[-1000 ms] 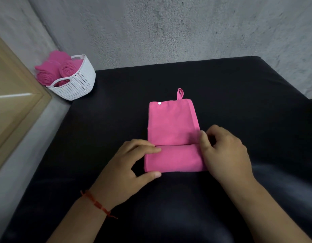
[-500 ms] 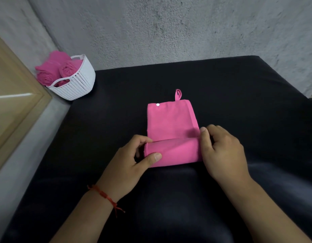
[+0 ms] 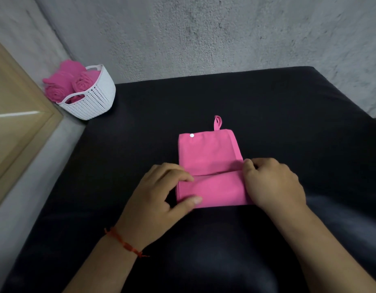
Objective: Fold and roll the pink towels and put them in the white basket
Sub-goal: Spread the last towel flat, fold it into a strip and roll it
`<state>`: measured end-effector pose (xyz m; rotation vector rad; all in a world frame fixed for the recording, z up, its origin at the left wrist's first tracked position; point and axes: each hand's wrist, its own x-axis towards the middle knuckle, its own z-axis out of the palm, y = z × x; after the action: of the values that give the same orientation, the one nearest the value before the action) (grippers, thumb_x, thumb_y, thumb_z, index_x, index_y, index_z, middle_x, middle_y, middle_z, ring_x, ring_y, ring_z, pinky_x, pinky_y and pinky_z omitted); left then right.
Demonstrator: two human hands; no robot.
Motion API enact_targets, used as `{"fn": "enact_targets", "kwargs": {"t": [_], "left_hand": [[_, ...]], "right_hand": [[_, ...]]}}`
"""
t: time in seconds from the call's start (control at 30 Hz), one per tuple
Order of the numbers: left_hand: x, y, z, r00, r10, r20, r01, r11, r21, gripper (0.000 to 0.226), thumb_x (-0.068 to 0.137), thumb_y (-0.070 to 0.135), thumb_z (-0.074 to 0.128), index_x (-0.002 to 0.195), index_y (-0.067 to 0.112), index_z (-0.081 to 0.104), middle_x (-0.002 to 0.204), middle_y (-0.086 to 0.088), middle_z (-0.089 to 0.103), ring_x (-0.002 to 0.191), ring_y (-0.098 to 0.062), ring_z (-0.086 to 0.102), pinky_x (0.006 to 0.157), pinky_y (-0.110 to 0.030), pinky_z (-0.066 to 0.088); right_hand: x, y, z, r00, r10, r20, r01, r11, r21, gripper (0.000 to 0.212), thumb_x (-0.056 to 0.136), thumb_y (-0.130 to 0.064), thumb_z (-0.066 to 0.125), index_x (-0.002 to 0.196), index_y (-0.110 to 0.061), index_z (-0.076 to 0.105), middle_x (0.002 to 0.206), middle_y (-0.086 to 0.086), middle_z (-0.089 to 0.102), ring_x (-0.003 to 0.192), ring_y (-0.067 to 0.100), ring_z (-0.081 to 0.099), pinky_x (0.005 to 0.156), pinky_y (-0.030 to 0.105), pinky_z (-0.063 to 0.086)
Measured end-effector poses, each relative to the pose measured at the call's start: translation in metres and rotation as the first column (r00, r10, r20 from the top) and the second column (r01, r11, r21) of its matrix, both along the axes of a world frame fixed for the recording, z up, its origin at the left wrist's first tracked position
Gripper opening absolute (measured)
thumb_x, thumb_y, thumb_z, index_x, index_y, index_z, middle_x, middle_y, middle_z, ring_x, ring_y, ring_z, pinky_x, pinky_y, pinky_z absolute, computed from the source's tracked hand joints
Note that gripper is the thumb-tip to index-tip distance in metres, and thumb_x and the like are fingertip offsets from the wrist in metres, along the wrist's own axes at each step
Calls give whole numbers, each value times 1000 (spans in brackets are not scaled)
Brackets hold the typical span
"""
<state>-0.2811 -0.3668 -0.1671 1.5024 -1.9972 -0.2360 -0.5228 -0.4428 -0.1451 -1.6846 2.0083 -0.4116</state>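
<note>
Black padded surface (image 3: 267, 98): my left hand (image 3: 159, 197) and right hand (image 3: 273, 185), fingers curled, pinch the folded near end of the pink towel (image 3: 208, 155).

Low black fabric-covered bed or pad (image 3: 267, 106), soft matte surface, some creases near the front edge, fills most of the view. Pink cloth towel (image 3: 210, 157) lies flat on it around the middle, folded to a narrow rectangle, near end turned up over itself into a band. Small pink hanging loop (image 3: 217, 122) and white round snap (image 3: 192, 135) at its far edge. White perforated plastic basket (image 3: 96, 98) at the far left corner, tilted; unclear if fully on the black surface.
</note>
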Motion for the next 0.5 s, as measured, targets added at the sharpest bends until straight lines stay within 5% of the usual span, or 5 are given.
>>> {"fn": "enact_targets", "kwargs": {"t": [0.13,0.33,0.5], "left_hand": [[10,4,-3,999,-28,-32,30,997,66,53,77,51,86,123,33,66,129,22,53,126,-11,56,109,-21,42],[8,-3,-2,978,65,-198,-25,980,197,49,79,54,82,124,44,66,128,24,59,128,-10,55,104,-25,44],[3,-10,-8,961,164,-220,-97,953,288,51,89,66,60,136,46,59,127,34,55,124,2,51,104,-26,44]], "right_hand": [[-1,-2,-7,1000,-1,-7,1,1000,-20,40,105,-51,37,94,-28,68,84,-2,62,80,28,59,73,40,48],[-6,3,-24,975,134,179,-46,905,-424,32,106,-36,53,76,-25,52,79,-8,55,72,6,53,59,25,35],[-1,17,-31,945,191,266,-69,910,-408,30,110,-46,41,97,-30,63,93,-15,62,87,4,56,71,26,39]]}}
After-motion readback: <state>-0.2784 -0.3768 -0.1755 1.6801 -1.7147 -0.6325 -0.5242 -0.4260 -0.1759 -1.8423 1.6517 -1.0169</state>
